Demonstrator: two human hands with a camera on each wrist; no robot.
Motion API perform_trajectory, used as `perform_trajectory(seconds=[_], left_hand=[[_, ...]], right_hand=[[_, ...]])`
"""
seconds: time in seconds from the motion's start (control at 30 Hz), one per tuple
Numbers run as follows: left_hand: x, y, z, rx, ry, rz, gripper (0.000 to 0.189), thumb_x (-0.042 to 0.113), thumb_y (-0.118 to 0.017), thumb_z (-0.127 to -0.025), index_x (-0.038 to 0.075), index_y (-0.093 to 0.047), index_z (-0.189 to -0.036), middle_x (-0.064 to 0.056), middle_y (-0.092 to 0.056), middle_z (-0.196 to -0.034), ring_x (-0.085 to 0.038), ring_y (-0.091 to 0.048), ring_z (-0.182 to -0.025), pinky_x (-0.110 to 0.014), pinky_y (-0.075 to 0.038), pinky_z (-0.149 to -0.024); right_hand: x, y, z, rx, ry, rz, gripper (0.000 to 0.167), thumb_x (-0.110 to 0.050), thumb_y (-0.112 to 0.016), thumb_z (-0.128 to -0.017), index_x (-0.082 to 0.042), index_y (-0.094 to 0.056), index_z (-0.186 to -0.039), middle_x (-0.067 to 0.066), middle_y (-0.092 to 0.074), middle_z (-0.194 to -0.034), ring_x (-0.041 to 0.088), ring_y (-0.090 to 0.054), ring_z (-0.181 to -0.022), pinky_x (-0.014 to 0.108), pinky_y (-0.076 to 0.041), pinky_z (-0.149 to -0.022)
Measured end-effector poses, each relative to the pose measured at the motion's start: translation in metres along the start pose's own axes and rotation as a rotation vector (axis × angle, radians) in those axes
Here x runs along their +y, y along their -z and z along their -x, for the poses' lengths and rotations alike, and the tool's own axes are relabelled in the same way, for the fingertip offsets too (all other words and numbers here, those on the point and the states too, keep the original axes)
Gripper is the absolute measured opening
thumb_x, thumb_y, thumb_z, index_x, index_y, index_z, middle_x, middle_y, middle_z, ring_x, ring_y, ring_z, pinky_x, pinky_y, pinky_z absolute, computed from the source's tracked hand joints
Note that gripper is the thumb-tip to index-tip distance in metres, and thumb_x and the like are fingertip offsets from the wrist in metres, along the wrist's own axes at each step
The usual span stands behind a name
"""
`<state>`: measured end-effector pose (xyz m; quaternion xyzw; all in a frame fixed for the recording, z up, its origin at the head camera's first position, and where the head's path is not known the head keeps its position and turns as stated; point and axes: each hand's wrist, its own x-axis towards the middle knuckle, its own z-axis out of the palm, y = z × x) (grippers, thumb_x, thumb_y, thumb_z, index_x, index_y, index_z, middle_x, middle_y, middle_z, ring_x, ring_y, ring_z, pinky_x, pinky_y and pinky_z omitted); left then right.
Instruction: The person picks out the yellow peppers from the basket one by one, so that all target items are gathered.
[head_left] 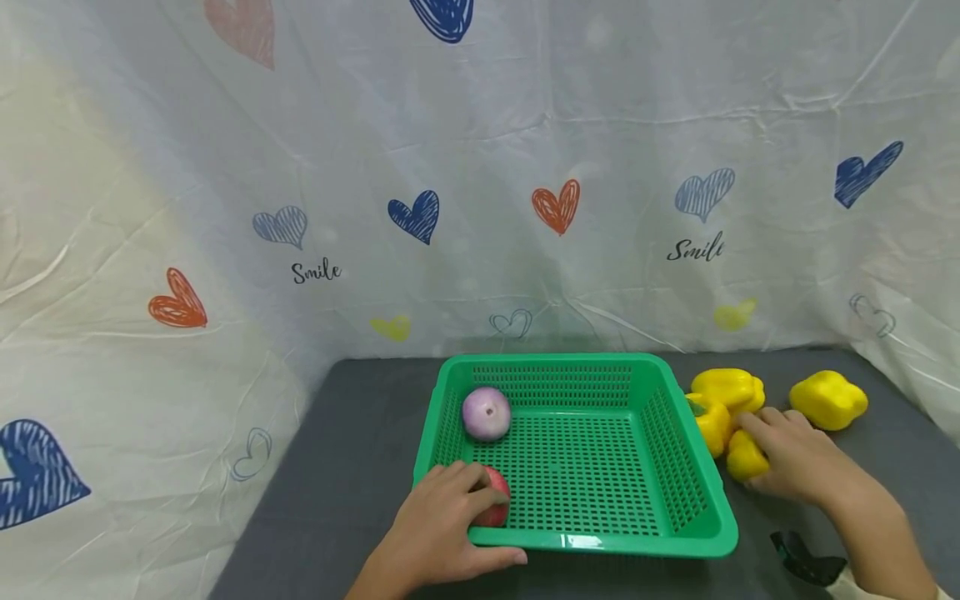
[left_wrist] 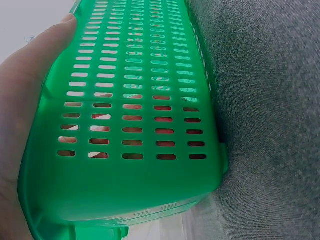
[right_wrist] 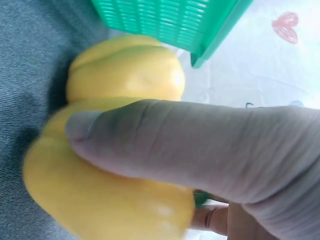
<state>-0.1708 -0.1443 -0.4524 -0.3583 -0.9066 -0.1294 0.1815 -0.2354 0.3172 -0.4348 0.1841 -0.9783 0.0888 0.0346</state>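
Observation:
A purple onion sits in the far left of a green plastic basket. My left hand grips the basket's front left rim, thumb outside the wall and fingers inside. Those fingers curl over a round red fruit, partly hidden beneath them; its kind is unclear. Through the wall slots in the left wrist view, reddish patches show. Right of the basket, my right hand grips a yellow bell pepper, its thumb lying across the skin in the right wrist view. Another yellow pepper lies just behind it.
More yellow bell peppers lie beside the basket's right wall, with one farther right. A grey cloth covers the table. Behind it hangs a white curtain printed with hearts.

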Motion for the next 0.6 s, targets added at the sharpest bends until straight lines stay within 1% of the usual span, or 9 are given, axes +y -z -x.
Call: perform_trajectory(seconds=[0.17, 0.23, 0.33, 0.43, 0.6], left_hand=[[0.0001, 0.0002, 0.0003, 0.009, -0.014, -0.008, 0.058, 0.078, -0.059, -0.082, 0.026, -0.074, -0.102, 0.014, -0.054, -0.099, -0.005, -0.047, -0.084, -0.026, -0.04, -0.071], [0.0001, 0.0005, 0.0003, 0.009, -0.012, -0.007, 0.058, 0.079, -0.059, -0.082, 0.026, -0.074, -0.102, 0.014, -0.054, -0.099, -0.005, -0.047, -0.084, -0.026, -0.04, -0.071], [0.0004, 0.0008, 0.0002, 0.007, -0.004, -0.003, 0.057, 0.079, -0.06, -0.081, 0.027, -0.074, -0.102, 0.015, -0.054, -0.099, -0.005, -0.047, -0.084, -0.026, -0.04, -0.072], [0.0009, 0.0008, 0.0003, 0.01, -0.001, -0.007, 0.057, 0.079, -0.06, -0.081, 0.028, -0.074, -0.102, 0.015, -0.054, -0.099, -0.005, -0.048, -0.084, -0.027, -0.041, -0.072], [0.0015, 0.001, 0.0011, 0.027, -0.006, -0.019, 0.056, 0.079, -0.06, -0.08, 0.028, -0.074, -0.1, 0.015, -0.053, -0.097, -0.005, -0.047, -0.084, -0.026, -0.04, -0.072]], right_hand=[[0.0001, -0.0025, -0.0006, -0.042, -0.04, -0.051, 0.072, -0.023, -0.093, -0.065, 0.0, -0.061, -0.125, 0.024, -0.058, -0.113, 0.045, -0.051, -0.098, 0.06, -0.045, -0.078], [-0.0003, -0.0024, -0.0009, -0.067, -0.058, -0.078, 0.076, -0.028, -0.094, -0.065, 0.001, -0.06, -0.127, 0.026, -0.056, -0.117, 0.047, -0.05, -0.101, 0.06, -0.046, -0.078], [0.0004, -0.0005, -0.0016, -0.091, -0.063, -0.104, 0.081, -0.032, -0.094, -0.065, 0.001, -0.058, -0.13, 0.03, -0.053, -0.122, 0.05, -0.048, -0.104, 0.062, -0.046, -0.078], [0.0003, 0.0016, -0.0011, -0.077, -0.04, -0.116, 0.079, -0.032, -0.093, -0.066, 0.001, -0.059, -0.13, 0.031, -0.053, -0.124, 0.052, -0.048, -0.106, 0.063, -0.045, -0.08], [-0.0028, 0.0041, 0.0016, -0.041, 0.018, -0.133, 0.069, -0.027, -0.09, -0.07, 0.002, -0.061, -0.126, 0.03, -0.055, -0.122, 0.053, -0.05, -0.108, 0.065, -0.044, -0.082]])
